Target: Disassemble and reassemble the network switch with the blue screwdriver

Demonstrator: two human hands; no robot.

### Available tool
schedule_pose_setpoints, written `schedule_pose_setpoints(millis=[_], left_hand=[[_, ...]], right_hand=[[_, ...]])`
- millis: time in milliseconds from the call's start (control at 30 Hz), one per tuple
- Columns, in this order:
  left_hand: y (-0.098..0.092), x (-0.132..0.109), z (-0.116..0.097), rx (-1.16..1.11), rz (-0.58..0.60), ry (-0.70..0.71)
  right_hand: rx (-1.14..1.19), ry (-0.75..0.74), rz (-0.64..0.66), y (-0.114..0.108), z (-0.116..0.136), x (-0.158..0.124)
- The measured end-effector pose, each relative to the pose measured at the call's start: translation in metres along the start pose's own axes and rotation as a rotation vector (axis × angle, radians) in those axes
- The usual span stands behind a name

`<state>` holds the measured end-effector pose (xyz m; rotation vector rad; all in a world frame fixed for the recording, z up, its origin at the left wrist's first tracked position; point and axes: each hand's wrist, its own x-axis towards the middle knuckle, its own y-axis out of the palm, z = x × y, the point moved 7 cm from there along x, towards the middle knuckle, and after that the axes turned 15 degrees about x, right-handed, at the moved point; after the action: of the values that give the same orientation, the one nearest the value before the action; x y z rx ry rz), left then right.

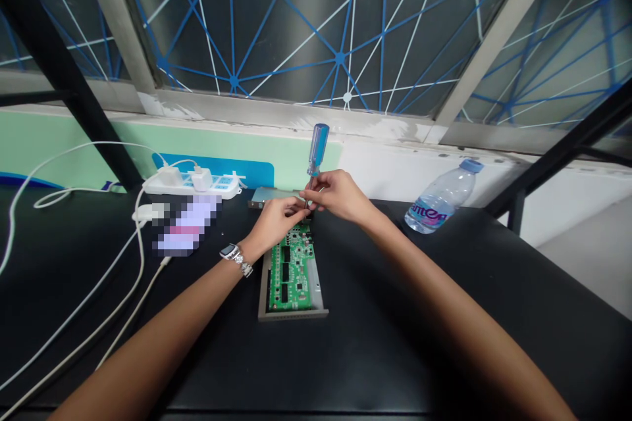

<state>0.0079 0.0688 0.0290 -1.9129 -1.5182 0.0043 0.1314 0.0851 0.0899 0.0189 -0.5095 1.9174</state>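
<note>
An upright screwdriver (318, 145) with a translucent blue handle stands over the far end of a green circuit board (296, 263). My right hand (342, 196) pinches its metal shaft below the handle. From the left, my left hand (276, 225), with a watch (233, 254) on the wrist, has its fingers closed together close to the lower shaft. What those fingertips hold, if anything, is hidden, as is the screwdriver's tip. The board sits in a shallow grey metal casing (263, 296) lying lengthwise on the black table (375, 348).
A metal cover or box (261, 196) lies behind the casing. At the left are a white power strip (227, 187) with plugs, a blurred-out phone (190, 227) and loose white cables (141, 243). A water bottle (442, 200) leans at the right, near the wall.
</note>
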Motion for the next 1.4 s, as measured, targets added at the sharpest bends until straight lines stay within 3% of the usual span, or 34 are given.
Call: schedule_pose_setpoints(millis=[267,467,667,800,1067,1400], left_hand=[[-0.017,0.0,-0.008,0.12,-0.052,0.006],[-0.03,-0.021,-0.005,0.213,-0.056,-0.021],[-0.039,-0.045,-0.02,0.306,0.049,0.024],[-0.037,-0.048,-0.027,0.367,0.11,0.104],[-0.025,-0.048,-0.022,0.328,0.13,0.134],[-0.027,-0.048,-0.026,0.335,0.072,0.168]], right_hand=[[0.148,0.009,-0.009,-0.006,0.007,-0.009],[0.41,0.016,-0.147,-0.019,0.012,-0.04],[0.792,0.101,-0.32,-0.005,-0.028,-0.087],[0.969,0.144,-0.452,0.002,-0.054,-0.101],[1.036,0.2,-0.492,0.01,-0.059,-0.103],[1.05,0.233,-0.474,0.011,-0.064,-0.106]])
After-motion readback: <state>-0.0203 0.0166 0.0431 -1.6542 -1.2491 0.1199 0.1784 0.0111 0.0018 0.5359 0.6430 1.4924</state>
